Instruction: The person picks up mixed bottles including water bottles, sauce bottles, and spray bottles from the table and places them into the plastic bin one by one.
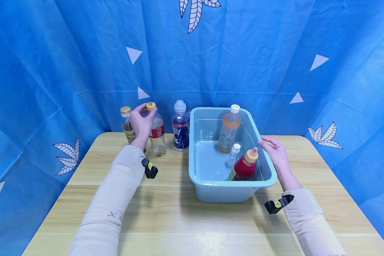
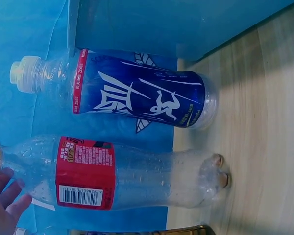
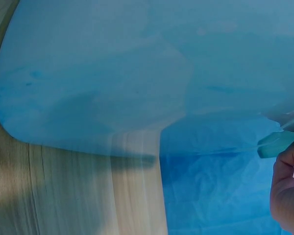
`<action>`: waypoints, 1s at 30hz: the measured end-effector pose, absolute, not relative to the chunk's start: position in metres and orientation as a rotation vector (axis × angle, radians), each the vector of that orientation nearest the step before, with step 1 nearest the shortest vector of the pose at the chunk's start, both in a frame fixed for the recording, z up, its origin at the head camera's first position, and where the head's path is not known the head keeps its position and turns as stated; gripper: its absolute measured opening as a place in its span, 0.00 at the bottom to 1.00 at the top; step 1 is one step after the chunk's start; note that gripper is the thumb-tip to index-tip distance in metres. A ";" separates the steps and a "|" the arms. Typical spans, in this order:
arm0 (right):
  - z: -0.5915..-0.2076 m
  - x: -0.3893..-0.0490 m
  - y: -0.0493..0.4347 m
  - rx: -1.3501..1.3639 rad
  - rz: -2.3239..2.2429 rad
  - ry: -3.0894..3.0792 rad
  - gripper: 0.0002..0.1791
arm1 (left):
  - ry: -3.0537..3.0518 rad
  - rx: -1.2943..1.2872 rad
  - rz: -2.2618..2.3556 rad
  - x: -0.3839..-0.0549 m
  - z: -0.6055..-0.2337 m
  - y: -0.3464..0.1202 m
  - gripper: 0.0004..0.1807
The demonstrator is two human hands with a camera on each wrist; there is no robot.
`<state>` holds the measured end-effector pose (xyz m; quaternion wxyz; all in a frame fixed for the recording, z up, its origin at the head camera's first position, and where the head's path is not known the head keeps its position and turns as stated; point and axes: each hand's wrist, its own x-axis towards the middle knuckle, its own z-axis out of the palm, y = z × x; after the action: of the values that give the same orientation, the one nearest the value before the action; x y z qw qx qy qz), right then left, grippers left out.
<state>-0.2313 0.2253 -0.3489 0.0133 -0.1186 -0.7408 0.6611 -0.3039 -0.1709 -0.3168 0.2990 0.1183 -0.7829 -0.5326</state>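
My left hand [image 1: 141, 122] grips a clear plastic bottle [image 1: 157, 131] with a red label by its neck, just under the yellow cap. In the left wrist view this bottle [image 2: 142, 171] looks nearly drained, its base down at the wooden table. My right hand [image 1: 276, 153] pinches the right rim of a light blue plastic tub [image 1: 200, 181]. Only part of that hand [image 3: 288, 191] shows at the edge of the right wrist view. Inside the tub are an orange-labelled bottle [image 1: 228, 133], a small white-capped bottle [image 1: 233, 156] and a red bottle with an orange cap [image 1: 245, 167].
Right of the gripped bottle stands a blue-labelled sports bottle [image 1: 180, 128], close to the tub's left wall. A gold-capped bottle [image 1: 127, 122] is partly hidden behind my left hand. Blue curtain [image 1: 259, 53] hangs behind the table [image 1: 166, 213].
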 end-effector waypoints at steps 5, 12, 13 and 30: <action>-0.337 -0.224 0.218 -0.384 2.119 -2.274 0.26 | -2.076 0.321 -1.412 -0.302 -0.315 -0.171 0.22; -0.334 -0.221 0.216 -0.381 2.110 -2.278 0.26 | -2.082 0.318 -1.446 -0.295 -0.310 -0.168 0.23; -0.334 -0.221 0.216 -0.383 2.111 -2.277 0.26 | -2.085 0.317 -1.452 -0.294 -0.309 -0.167 0.23; -0.352 -0.232 0.226 -0.396 2.052 -2.305 0.28 | -2.080 0.194 -1.512 -0.261 -0.284 -0.161 0.26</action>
<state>-0.2321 0.2264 -0.3522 0.0149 -0.1274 -0.7407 0.6595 -0.2606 -0.1610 -0.2844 0.2777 0.0722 -0.7748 -0.5633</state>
